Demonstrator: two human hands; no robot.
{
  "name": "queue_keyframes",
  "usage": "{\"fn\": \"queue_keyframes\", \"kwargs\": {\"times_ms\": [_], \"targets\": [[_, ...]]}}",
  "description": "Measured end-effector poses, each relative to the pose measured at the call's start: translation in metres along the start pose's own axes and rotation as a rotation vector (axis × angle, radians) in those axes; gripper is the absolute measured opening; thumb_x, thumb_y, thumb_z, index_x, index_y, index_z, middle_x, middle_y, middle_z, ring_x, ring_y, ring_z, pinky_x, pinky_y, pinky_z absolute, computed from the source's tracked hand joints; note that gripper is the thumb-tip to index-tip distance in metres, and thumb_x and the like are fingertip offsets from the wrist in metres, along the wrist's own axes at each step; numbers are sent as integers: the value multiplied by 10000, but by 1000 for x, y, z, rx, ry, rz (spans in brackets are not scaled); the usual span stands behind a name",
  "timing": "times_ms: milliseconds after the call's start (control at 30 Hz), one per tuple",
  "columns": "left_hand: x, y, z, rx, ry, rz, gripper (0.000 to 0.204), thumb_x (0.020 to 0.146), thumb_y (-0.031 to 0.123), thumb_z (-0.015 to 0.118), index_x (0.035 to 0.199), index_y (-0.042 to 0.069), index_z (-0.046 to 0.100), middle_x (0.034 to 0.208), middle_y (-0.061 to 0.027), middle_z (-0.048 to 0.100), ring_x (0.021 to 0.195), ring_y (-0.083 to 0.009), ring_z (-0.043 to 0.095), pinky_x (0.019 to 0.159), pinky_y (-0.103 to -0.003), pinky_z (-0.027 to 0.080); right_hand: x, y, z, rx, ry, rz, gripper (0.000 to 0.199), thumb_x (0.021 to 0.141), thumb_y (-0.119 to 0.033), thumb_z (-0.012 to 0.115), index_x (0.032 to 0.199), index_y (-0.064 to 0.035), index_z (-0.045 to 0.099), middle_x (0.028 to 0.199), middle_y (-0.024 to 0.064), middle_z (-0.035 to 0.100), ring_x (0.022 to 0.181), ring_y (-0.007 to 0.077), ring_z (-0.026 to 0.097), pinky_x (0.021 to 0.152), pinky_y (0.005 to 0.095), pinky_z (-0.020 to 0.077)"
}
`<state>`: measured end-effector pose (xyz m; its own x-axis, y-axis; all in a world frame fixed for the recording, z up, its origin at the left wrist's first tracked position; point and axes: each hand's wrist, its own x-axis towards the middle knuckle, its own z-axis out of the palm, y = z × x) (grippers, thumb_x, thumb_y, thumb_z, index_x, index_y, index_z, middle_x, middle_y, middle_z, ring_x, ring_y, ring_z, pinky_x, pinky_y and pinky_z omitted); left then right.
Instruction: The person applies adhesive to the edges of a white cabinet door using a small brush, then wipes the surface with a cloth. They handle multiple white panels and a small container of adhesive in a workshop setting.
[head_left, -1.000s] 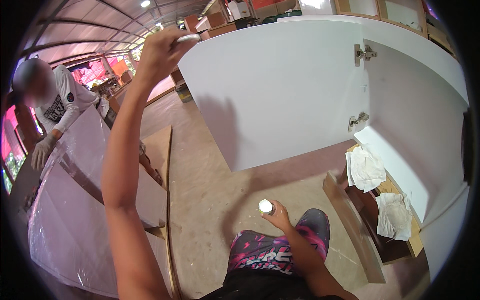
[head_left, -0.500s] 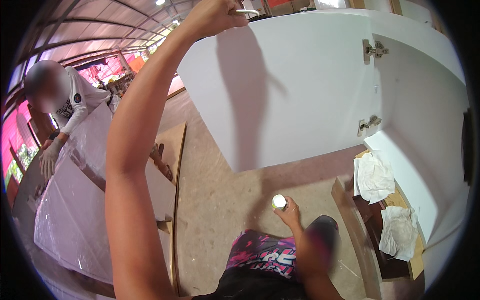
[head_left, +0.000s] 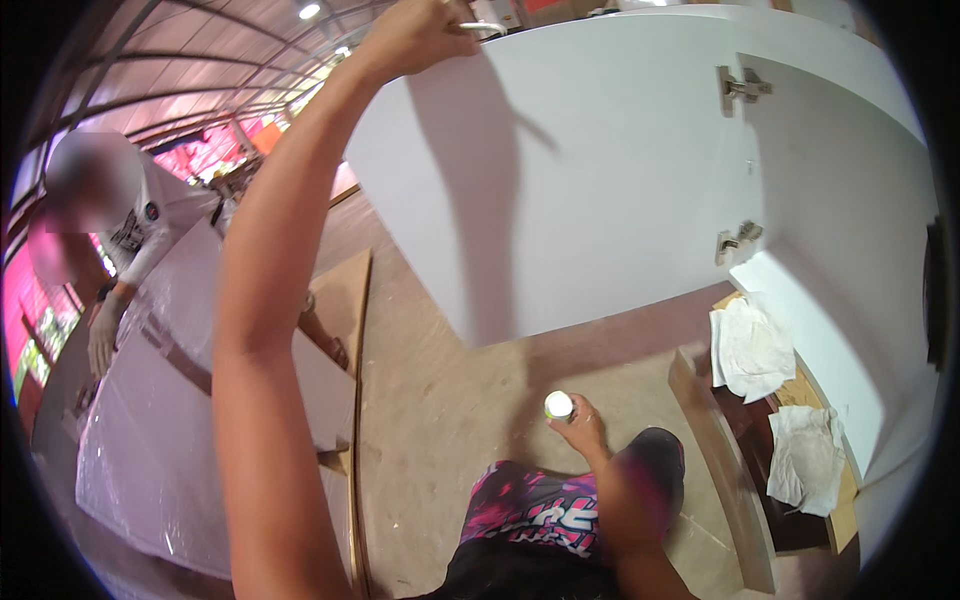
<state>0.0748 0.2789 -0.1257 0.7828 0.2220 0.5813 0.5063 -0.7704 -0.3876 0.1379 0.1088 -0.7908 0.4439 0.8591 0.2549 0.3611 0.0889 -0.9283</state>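
Note:
My left hand (head_left: pixel 425 38) is raised to the top edge of a white cabinet door (head_left: pixel 600 180), fingers closed round a thin pale stick-like piece (head_left: pixel 486 28) whose kind I cannot make out. The hand's shadow, with a thin line sticking out of it, falls down the door's inner face. Two metal hinges, an upper one (head_left: pixel 745 90) and a lower one (head_left: pixel 738 243), join the door to the white cabinet (head_left: pixel 835 200). Low in front of my body, my right hand (head_left: pixel 585 432) grips a small round container (head_left: pixel 558 405) with a white top and a hint of green on its side.
Two crumpled white cloths (head_left: pixel 755 345) (head_left: pixel 806 460) lie on the wooden base beside the cabinet, next to a long board (head_left: pixel 715 460). Plastic-wrapped panels (head_left: pixel 160 450) stand at left, where a co-worker in a white long-sleeved top (head_left: pixel 165 225) leans over. A wooden board's edge (head_left: pixel 358 400) runs alongside.
My view has shifted slightly. The co-worker's gloved hand has moved a little along the wrapped panels. Both my hands keep their grips, and the door stands open about as before.

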Motion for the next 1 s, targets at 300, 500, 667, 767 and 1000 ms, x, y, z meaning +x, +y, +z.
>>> {"fn": "queue_keyframes", "kwargs": {"times_ms": [300, 500, 667, 767, 1000], "targets": [[-2, 12, -4, -68, -4, -19, 326, 794, 322, 776, 961, 43, 786, 676, -155, 660, 621, -284, 647, 637, -406, 496, -1, 19, 18, -34, 71, -100, 652, 656, -296, 904, 1193, -46, 632, 949, 96, 680, 753, 202, 607, 692, 357, 514], [-1, 1, 7, -187, 10, 2, 313, 838, 262, 801, 958, -25, 771, 717, -88, 705, 620, -118, 621, 587, -329, 495, 0, 20, 5, -72, 60, -62, 636, 663, -285, 899, 1185, -40, 633, 992, 114, 700, 820, 233, 664, 739, 366, 534], [-19, -14, -1, -171, -13, -38, 296, 851, 245, 802, 977, -21, 770, 719, -60, 705, 625, -100, 611, 591, -309, 491, -2, 15, 7, -63, 33, -39, 626, 663, -290, 894, 1175, -38, 636, 994, 119, 697, 851, 239, 661, 764, 375, 530], [-29, -22, -6, -162, -35, -51, 280, 862, 229, 794, 977, -24, 767, 717, -55, 702, 631, -95, 606, 594, -306, 488, -2, 19, 9, -76, 26, -24, 617, 662, -283, 894, 1166, -37, 637, 996, 120, 693, 855, 238, 657, 764, 374, 528], [-57, -46, -14, -190, -51, -91, 283, 848, 239, 789, 994, -3, 776, 734, -73, 714, 653, -132, 638, 618, -327, 498, -3, 14, 10, -6, 3, -9, 591, 651, -252, 898, 1137, -34, 640, 971, 109, 677, 816, 227, 633, 737, 363, 519]]}}
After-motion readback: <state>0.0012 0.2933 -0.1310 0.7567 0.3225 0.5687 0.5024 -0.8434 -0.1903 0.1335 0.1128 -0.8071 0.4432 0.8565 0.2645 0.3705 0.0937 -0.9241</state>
